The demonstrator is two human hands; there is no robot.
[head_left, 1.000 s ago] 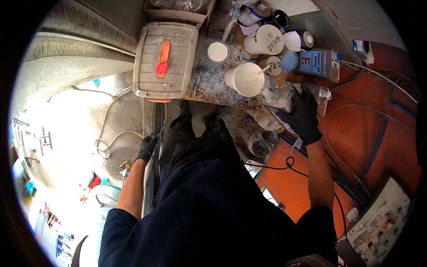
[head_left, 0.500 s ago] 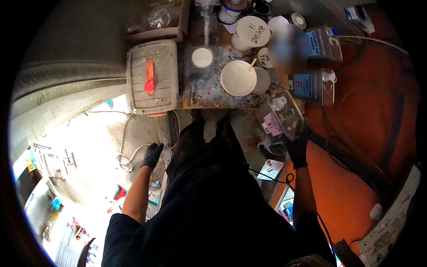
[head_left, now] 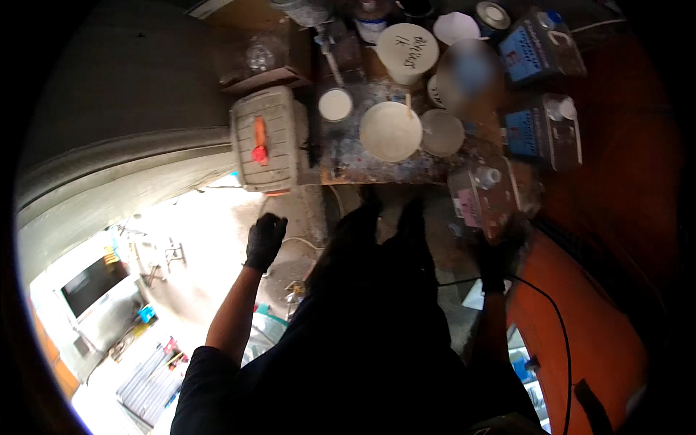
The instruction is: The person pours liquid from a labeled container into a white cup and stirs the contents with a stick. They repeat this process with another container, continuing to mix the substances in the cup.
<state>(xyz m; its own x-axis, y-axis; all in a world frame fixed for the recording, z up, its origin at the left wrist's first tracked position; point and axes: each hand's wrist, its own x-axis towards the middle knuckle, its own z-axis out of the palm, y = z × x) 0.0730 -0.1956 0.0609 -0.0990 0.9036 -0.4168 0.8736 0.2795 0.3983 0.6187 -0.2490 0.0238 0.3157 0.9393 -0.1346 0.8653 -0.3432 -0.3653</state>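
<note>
My right hand (head_left: pixel 502 250), in a dark glove, is at the lower side of a clear plastic jug (head_left: pixel 504 194) with a white cap and a pink label. It appears closed on the jug just beyond the table's front right corner; its fingers are dark and smeared. Off to the left, my gloved left hand (head_left: pixel 266 241) hangs below a lidded grey box, fingers curled in and nothing visible in them. A white tub (head_left: pixel 391 131) with a stir stick (head_left: pixel 408 106) stands near the table's front edge, beside a round grey lid (head_left: pixel 441 133).
The grey box (head_left: pixel 264 141) carries an orange-red tool (head_left: pixel 259 141). Two more clear jugs (head_left: pixel 544 130) with blue labels stand at the right. A lettered white bucket (head_left: pixel 407 51) and cans (head_left: pixel 493 14) crowd the back. A black cord (head_left: pixel 554 301) crosses an orange panel (head_left: pixel 602 333).
The view has shifted. My right hand and the pink-labelled jug have turned to a straighter position near the table corner. My left hand has risen and its fingers have curled.
</note>
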